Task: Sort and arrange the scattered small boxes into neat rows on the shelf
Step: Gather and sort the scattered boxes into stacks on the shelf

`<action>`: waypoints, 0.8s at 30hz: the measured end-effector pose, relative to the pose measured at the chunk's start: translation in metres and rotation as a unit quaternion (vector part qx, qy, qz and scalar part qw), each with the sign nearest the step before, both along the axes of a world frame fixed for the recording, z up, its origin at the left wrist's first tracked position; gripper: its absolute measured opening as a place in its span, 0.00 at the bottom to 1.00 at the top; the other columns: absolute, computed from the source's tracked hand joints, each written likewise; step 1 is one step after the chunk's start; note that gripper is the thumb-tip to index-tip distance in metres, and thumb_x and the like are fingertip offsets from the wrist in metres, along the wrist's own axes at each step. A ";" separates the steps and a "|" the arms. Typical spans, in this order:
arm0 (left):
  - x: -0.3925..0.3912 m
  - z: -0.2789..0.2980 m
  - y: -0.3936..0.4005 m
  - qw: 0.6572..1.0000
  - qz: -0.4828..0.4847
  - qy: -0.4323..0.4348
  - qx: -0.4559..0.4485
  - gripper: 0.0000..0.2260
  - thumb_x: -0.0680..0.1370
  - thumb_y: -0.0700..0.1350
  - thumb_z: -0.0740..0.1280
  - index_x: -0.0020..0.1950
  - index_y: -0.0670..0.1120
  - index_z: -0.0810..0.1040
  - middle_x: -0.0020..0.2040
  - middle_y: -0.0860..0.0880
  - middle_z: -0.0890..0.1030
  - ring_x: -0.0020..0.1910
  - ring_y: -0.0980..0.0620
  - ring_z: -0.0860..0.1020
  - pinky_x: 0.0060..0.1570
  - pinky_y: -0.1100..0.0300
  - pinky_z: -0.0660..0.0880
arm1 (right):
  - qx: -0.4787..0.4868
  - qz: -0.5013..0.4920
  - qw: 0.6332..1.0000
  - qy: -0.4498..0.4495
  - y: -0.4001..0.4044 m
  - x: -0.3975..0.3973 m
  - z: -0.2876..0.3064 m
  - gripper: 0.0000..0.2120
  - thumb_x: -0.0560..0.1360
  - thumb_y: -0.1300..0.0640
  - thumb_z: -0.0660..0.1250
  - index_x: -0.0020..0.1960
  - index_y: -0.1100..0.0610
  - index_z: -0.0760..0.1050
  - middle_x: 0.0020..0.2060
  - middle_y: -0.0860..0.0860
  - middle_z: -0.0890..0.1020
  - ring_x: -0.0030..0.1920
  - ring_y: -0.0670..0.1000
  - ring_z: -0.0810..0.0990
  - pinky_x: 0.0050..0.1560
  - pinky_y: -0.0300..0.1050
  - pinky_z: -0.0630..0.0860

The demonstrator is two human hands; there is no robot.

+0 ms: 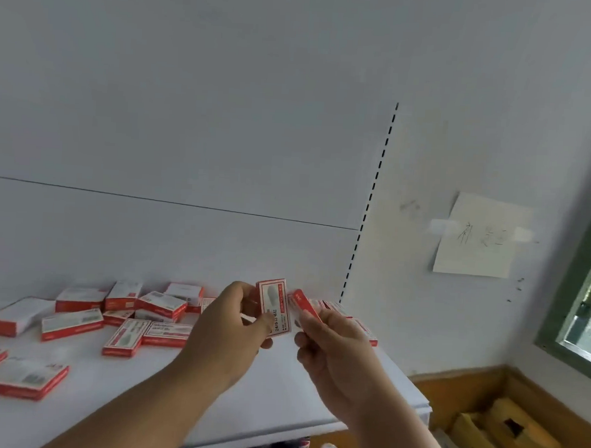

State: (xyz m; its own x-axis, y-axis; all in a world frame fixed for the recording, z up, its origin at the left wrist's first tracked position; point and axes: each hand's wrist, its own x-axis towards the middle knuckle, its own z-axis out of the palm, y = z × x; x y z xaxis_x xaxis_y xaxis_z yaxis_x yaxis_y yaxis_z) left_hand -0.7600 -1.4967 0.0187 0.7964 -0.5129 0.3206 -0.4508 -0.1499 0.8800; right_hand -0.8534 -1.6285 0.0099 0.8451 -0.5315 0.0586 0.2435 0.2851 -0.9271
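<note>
Two hands each hold a small red-and-white box above the white shelf.

The left hand [234, 326] pinches an upright box [273, 306], thumb on its printed white face and fingers curled behind it; the box stands just above the shelf [278, 394] near its back right corner. The right hand [332, 349] grips a second box [304, 304] by its lower end, its red edge turned toward the camera, just beside the first box. Behind the right hand, a few more boxes [367, 330] lie close together against the right end of the shelf. To the left, scattered boxes [128, 318] lie flat at mixed angles, some overlapping, and a larger flat box [22, 379] sits near the front left edge. A paper note [478, 237] hangs on the wall to the right, and cardboard cartons [502, 436] lie on the floor below it.
</note>
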 end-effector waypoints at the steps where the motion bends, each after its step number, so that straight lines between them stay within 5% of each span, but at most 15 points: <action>1: -0.002 -0.001 -0.009 1.000 0.001 0.005 0.004 0.06 0.79 0.46 0.68 0.54 0.54 0.73 0.47 0.57 0.81 0.35 0.60 0.83 0.38 0.60 0.81 | -0.045 -0.020 0.998 0.026 -0.010 -0.003 -0.001 0.10 0.76 0.62 0.69 0.54 0.68 0.76 0.37 0.58 0.75 0.33 0.49 0.71 0.35 0.41 0.69; 8: 0.017 -0.003 -0.068 0.995 -0.013 0.101 0.006 0.06 0.79 0.40 0.67 0.54 0.48 0.76 0.45 0.47 0.83 0.35 0.49 0.85 0.43 0.49 0.83 | -0.149 -0.150 0.972 0.106 -0.075 0.010 -0.003 0.15 0.67 0.45 0.75 0.40 0.57 0.83 0.40 0.64 0.84 0.36 0.56 0.79 0.39 0.52 0.73; 12: 0.035 0.000 -0.115 0.992 -0.037 0.112 0.033 0.04 0.79 0.40 0.67 0.53 0.46 0.76 0.42 0.45 0.84 0.36 0.46 0.85 0.41 0.50 0.83 | -0.165 -0.163 0.963 0.138 -0.120 0.022 -0.001 0.08 0.76 0.59 0.67 0.41 0.61 0.83 0.36 0.62 0.83 0.31 0.55 0.77 0.37 0.50 0.68; 15: 0.044 -0.003 -0.147 0.990 -0.024 0.112 0.077 0.03 0.79 0.39 0.66 0.48 0.45 0.78 0.40 0.45 0.85 0.36 0.46 0.85 0.41 0.51 0.83 | -0.256 -0.206 0.927 0.181 -0.154 0.031 0.003 0.07 0.74 0.62 0.68 0.50 0.53 0.80 0.35 0.54 0.84 0.27 0.50 0.78 0.30 0.44 0.70; 21: 0.070 -0.009 -0.187 0.978 0.042 0.051 0.197 0.07 0.76 0.38 0.63 0.40 0.43 0.79 0.35 0.43 0.85 0.35 0.45 0.85 0.42 0.49 0.83 | -0.432 -0.167 0.841 0.280 -0.204 0.063 0.005 0.06 0.73 0.58 0.71 0.42 0.50 0.75 0.35 0.50 0.84 0.34 0.53 0.85 0.32 0.50 0.80; 24: 0.077 -0.015 -0.198 0.968 0.052 0.052 0.240 0.08 0.75 0.39 0.64 0.43 0.41 0.83 0.35 0.43 0.85 0.36 0.45 0.85 0.44 0.49 0.83 | -0.512 -0.137 0.792 0.302 -0.212 0.077 0.001 0.05 0.74 0.57 0.69 0.40 0.53 0.75 0.37 0.49 0.82 0.35 0.49 0.81 0.29 0.42 0.73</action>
State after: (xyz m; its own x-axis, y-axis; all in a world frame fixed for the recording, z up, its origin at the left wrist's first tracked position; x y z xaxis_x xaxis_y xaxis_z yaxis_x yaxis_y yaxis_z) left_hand -0.6830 -1.6943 0.0041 0.8669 -0.4981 -0.0198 -0.3238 -0.5927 0.7375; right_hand -0.7763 -1.8408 0.0110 0.7442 -0.6352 0.2068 -0.4108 -0.6793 -0.6081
